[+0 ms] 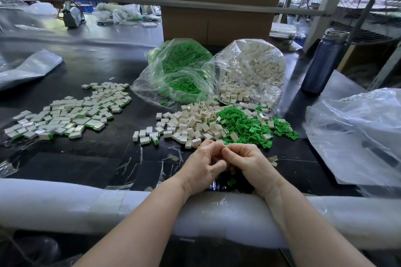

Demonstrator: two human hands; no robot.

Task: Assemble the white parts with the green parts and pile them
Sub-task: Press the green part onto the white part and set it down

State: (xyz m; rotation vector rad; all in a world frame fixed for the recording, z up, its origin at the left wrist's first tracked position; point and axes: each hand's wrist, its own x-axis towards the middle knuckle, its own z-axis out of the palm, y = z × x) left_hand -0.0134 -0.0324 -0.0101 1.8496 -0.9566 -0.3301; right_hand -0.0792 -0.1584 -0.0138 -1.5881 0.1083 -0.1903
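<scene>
My left hand (202, 166) and my right hand (249, 163) meet at the table's near edge, fingers curled toward each other; whatever they pinch is hidden between the fingertips. Just beyond them lies a heap of loose white parts (193, 121) and, to its right, a heap of loose green parts (247, 125). A spread pile of assembled white-and-green pieces (69, 112) lies at the left. One green part (231, 181) sits under my hands. Behind the heaps, a clear bag of green parts (180, 71) and a clear bag of white parts (253, 76) stand open.
A dark blue bottle (323, 63) stands at the right. Crumpled plastic sheet (358, 134) covers the right side, another sheet (26, 67) the far left. A cardboard box (217, 21) rises behind the bags. A padded white roll (86, 206) lines the near edge.
</scene>
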